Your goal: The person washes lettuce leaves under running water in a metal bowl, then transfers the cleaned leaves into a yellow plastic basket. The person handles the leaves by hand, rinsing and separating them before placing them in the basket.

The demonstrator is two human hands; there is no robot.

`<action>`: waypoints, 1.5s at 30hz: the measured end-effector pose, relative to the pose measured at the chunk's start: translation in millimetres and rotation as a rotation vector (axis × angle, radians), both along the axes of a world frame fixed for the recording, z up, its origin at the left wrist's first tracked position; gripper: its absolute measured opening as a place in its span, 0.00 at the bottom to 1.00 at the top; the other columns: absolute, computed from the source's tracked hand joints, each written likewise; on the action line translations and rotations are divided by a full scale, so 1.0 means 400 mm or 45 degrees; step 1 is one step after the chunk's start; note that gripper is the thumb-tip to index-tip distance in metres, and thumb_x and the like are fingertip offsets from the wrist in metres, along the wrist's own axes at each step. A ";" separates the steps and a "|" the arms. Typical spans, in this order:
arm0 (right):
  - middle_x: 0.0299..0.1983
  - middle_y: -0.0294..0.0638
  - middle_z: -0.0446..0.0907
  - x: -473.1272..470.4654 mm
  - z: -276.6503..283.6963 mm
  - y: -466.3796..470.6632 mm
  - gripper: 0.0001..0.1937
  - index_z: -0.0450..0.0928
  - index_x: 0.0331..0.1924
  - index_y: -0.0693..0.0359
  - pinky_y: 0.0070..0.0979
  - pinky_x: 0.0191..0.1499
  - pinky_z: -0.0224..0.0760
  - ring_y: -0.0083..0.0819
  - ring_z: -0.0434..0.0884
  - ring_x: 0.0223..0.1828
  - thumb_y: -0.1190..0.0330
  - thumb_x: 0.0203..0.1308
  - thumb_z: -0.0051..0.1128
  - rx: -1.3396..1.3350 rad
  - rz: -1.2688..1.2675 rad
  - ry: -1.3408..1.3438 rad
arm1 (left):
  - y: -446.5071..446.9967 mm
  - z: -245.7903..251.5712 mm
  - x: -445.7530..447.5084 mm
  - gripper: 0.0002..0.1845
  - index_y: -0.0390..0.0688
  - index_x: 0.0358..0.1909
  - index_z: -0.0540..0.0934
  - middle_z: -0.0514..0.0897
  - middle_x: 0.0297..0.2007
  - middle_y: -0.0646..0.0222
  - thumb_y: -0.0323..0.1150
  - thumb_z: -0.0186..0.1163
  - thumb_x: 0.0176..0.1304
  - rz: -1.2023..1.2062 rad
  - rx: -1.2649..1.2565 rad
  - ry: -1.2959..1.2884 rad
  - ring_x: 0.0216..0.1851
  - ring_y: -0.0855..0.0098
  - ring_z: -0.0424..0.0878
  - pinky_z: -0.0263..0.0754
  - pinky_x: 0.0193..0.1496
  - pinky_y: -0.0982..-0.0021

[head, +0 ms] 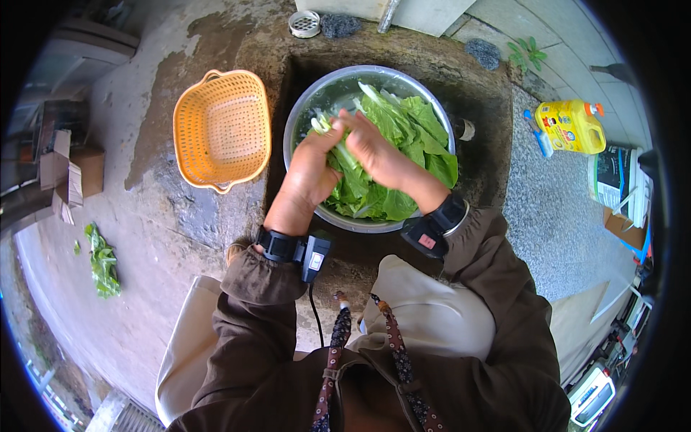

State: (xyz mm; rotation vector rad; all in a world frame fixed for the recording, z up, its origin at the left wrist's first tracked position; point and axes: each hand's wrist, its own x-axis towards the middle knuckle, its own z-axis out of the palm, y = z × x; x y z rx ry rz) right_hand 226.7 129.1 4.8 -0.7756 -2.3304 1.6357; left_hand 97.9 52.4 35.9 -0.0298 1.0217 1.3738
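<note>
A round metal basin (370, 227) of water and leafy greens (413, 135) stands in a dark, sunken stone sink. Over the basin's left half, my left hand (314, 167) grips the pale stem end of a leafy green (345, 154). My right hand (375, 151) lies against the same stems from the right, its fingertips close to my left thumb. Whether the right fingers close round the stems cannot be told. The leaves of this green hang down among the others in the basin. Both wrists carry black strapped devices.
An orange plastic basket (222, 129) is left of the sink. Behind the sink are a round drain strainer (304, 24) and dark scouring pads (340, 25). Rightward are a brush (540, 137), a yellow detergent jug (569, 127) and a bucket (615, 175). Loose leaves (102, 262) lie on the floor.
</note>
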 end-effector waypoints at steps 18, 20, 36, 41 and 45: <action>0.71 0.53 0.40 0.060 -0.207 0.059 0.42 0.32 0.72 0.50 0.58 0.65 0.41 0.54 0.45 0.71 0.51 0.63 0.47 0.685 0.005 -1.085 | -0.179 -0.219 -0.440 0.47 0.51 0.67 0.60 0.59 0.62 0.39 0.59 0.65 0.46 -0.397 -1.093 2.196 0.64 0.41 0.54 0.54 0.64 0.49; 0.72 0.51 0.42 0.071 -0.222 0.072 0.39 0.33 0.72 0.46 0.57 0.67 0.39 0.54 0.46 0.71 0.53 0.65 0.45 0.631 -0.112 -1.048 | -0.154 -0.193 -0.380 0.42 0.50 0.64 0.65 0.58 0.62 0.39 0.55 0.65 0.48 -0.329 -0.993 2.365 0.66 0.41 0.48 0.52 0.64 0.47; 0.52 0.53 0.75 0.142 -0.195 0.186 0.27 0.63 0.59 0.74 0.31 0.55 0.66 0.40 0.75 0.54 0.63 0.62 0.48 -0.318 -0.846 -0.279 | 0.144 0.026 -0.056 0.17 0.41 0.53 0.73 0.76 0.45 0.72 0.37 0.55 0.65 -0.645 0.046 0.598 0.46 0.76 0.73 0.69 0.49 0.72; 0.51 0.56 0.72 0.113 -0.184 0.114 0.23 0.65 0.55 0.67 0.42 0.53 0.69 0.51 0.71 0.55 0.59 0.61 0.48 0.396 -0.221 -0.725 | 0.120 -0.063 -0.065 0.19 0.42 0.50 0.75 0.78 0.42 0.69 0.40 0.60 0.60 -0.654 -0.066 0.814 0.43 0.74 0.75 0.71 0.47 0.70; 0.49 0.55 0.71 0.107 -0.197 0.089 0.21 0.65 0.54 0.64 0.45 0.50 0.68 0.52 0.70 0.51 0.61 0.61 0.48 0.594 -0.175 -0.718 | 0.060 -0.185 -0.012 0.34 0.45 0.63 0.65 0.64 0.60 0.48 0.46 0.61 0.56 -0.950 -0.370 1.938 0.64 0.49 0.60 0.61 0.60 0.52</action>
